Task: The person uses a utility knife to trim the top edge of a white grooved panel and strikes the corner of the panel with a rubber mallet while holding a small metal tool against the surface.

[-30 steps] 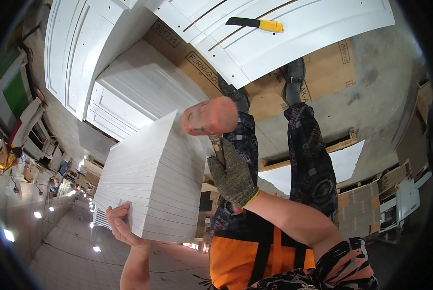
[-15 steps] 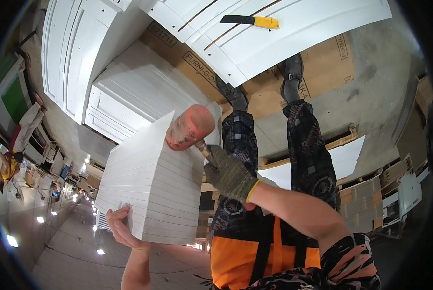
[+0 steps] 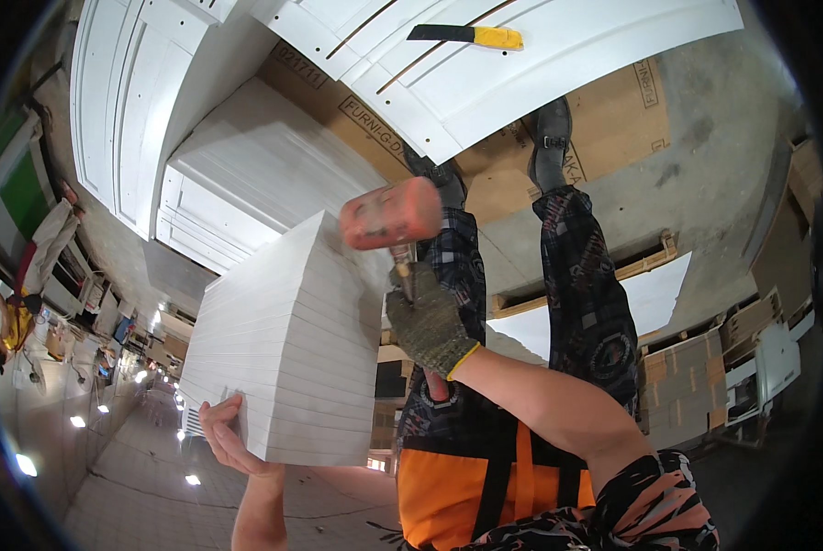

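My right hand (image 3: 430, 321), in a dark knitted glove with a yellow cuff, is closed round the handle of a mallet (image 3: 391, 213). The mallet's thick red head is a little blurred, near the upper right edge of a white box-shaped piece (image 3: 329, 340). Parallel grooves run across that piece's two visible sides. My bare left hand (image 3: 232, 436) grips its lower left edge, fingers bent against the pale surface; part of the grip is hidden.
White panelled cabinet parts (image 3: 145, 110) stand at upper left. A black-and-yellow tool (image 3: 471, 35) lies on a white panel (image 3: 558, 69) at the top. Flattened cardboard (image 3: 604, 129) covers the floor by my shoes. Stacked cartons (image 3: 687, 390) stand at right; a person (image 3: 16, 317) is far left.
The mallet has swung right and slightly up, away from the white piece, and its head has turned more level. My left hand keeps its hold in almost the same place.
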A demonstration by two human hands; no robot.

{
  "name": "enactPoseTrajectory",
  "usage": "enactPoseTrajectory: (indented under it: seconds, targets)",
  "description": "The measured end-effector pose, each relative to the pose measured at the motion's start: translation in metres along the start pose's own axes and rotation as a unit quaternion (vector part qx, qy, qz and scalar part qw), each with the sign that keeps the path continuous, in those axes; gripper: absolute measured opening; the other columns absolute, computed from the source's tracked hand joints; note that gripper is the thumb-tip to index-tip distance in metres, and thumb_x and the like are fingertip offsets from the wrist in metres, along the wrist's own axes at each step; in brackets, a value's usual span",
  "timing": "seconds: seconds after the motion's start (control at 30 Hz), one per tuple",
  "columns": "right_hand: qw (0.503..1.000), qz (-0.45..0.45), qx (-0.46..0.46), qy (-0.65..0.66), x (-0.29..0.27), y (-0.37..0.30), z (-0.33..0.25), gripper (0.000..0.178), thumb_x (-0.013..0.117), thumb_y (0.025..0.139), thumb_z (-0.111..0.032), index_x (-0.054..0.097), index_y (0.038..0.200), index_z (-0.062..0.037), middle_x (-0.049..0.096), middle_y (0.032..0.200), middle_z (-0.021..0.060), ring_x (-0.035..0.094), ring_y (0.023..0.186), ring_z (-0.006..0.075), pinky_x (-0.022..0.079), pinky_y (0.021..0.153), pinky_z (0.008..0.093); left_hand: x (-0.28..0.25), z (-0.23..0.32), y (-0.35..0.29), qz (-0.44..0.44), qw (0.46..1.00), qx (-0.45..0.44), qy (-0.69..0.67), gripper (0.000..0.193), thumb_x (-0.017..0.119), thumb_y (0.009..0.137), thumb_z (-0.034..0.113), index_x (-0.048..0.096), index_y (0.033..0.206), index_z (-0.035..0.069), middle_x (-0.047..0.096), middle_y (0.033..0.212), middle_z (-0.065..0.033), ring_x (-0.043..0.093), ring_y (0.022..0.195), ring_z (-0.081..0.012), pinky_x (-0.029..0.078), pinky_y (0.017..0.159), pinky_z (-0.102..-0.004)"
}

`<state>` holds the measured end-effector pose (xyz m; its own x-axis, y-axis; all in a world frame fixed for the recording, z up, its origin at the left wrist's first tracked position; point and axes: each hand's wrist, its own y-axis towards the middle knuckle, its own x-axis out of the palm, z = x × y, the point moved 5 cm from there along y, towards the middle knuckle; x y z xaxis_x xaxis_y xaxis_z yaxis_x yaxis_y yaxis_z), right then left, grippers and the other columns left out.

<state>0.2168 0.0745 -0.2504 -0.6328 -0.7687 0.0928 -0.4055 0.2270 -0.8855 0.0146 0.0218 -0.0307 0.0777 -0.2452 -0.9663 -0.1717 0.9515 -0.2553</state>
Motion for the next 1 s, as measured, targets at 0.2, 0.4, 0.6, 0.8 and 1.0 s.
enactPoseTrajectory:
  seconds: [0.2, 0.4, 0.6, 0.8, 1.0]
  targets:
    - [0.997, -0.027, -0.039, -0.057, -0.009, 0.02, 0.002, 0.035, 0.061, 0.091, -0.026, 0.049, 0.115, -0.0047, 0.066, 0.081, 0.0254, 0.066, 0.078, 0.0472, 0.052, 0.069, 0.0553, 0.0, 0.0, 0.002, -0.004, 1.0, -0.005, 0.002, 0.071, 0.06, 0.098, 0.037, 0.027, 0.146, -0.004, 0.054, 0.099, -0.0182, 0.06, 0.08, -0.0278, 0.047, 0.086, -0.0566]
    - [0.991, -0.108, 0.031, -0.077, 0.0, 0.028, 0.007, 0.031, 0.061, 0.089, -0.017, 0.052, 0.114, -0.003, 0.063, 0.092, 0.0243, 0.063, 0.084, 0.0467, 0.051, 0.071, 0.0529, 0.002, 0.0, 0.001, 0.001, 1.0, 0.005, 0.005, 0.071, 0.06, 0.097, 0.037, 0.028, 0.144, -0.005, 0.054, 0.098, -0.0186, 0.06, 0.079, -0.0277, 0.047, 0.086, -0.0577]
    - [0.998, -0.027, 0.044, -0.039, -0.007, 0.039, 0.003, 0.028, 0.061, 0.088, -0.015, 0.053, 0.111, -0.0023, 0.065, 0.092, 0.0244, 0.064, 0.089, 0.0441, 0.052, 0.074, 0.0502, 0.0, 0.004, 0.004, 0.0, 1.0, 0.004, 0.018, 0.068, 0.059, 0.098, 0.035, 0.028, 0.143, -0.005, 0.054, 0.098, -0.0189, 0.06, 0.078, -0.0275, 0.048, 0.086, -0.0577]
    - [0.999, -0.012, 0.027, -0.013, -0.009, 0.048, 0.012, 0.025, 0.061, 0.088, -0.015, 0.054, 0.109, -0.0034, 0.064, 0.091, 0.0224, 0.065, 0.087, 0.0413, 0.052, 0.074, 0.0478, -0.001, 0.001, 0.002, -0.001, 1.0, 0.0, 0.01, 0.068, 0.059, 0.098, 0.035, 0.028, 0.144, -0.004, 0.054, 0.097, -0.0186, 0.06, 0.078, -0.0273, 0.049, 0.086, -0.0573]
    - [0.999, -0.037, -0.021, -0.034, -0.008, 0.05, 0.023, 0.031, 0.065, 0.087, -0.026, 0.051, 0.103, -0.003, 0.064, 0.087, 0.0255, 0.064, 0.085, 0.0466, 0.051, 0.074, 0.0538, -0.001, 0.0, 0.001, -0.01, 1.0, -0.001, 0.006, 0.07, 0.06, 0.098, 0.036, 0.028, 0.145, -0.004, 0.054, 0.097, -0.0183, 0.06, 0.079, -0.0277, 0.049, 0.086, -0.0574]
